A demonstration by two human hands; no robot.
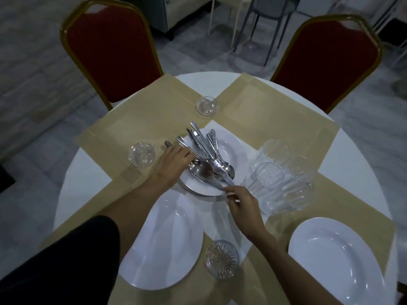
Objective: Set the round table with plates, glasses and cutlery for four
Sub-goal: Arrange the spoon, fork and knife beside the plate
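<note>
Both hands sort slippery steel cutlery (pixel 204 155) (best pinched mid-handle): left hand (pixel 174 159) fingers closed around several, right hand (pixel 241 201) fingers pinching a knife (pixel 220 179).

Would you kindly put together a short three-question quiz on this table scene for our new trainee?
1. True or false: the cutlery is piled on the centre plate.
2. How many small glass coasters are on the table?
3. Which hand pinches a knife tip: A left hand, B right hand?

Key: 1 true. 2 three: far coaster, left coaster, near coaster. 3 B.
</note>
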